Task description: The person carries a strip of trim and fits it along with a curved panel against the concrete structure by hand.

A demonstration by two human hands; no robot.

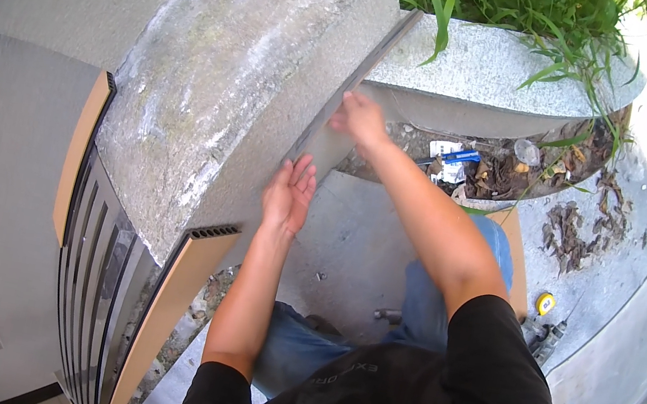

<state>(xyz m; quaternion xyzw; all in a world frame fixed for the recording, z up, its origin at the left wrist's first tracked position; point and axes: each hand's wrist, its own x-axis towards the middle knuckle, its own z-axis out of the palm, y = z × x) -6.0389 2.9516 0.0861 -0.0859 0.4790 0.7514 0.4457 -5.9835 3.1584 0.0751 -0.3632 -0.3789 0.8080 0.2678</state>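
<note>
A long, narrow grey strip stands slanted along the side of a concrete wall. My right hand is closed around the strip's edge, its fingertips partly hidden. Lower down, my left hand is held palm up with its fingers stretched out, the fingertips close to the strip's lower end. Whether they touch it is hard to tell. Beneath the left hand is a tan hollow-core board, upright at the wall's near corner.
Behind my right hand, a blue utility knife lies on a white packet. Dead leaves, a yellow tape measure and a drill lie to the right. Grass overhangs the planter ledge. A slatted panel stands left.
</note>
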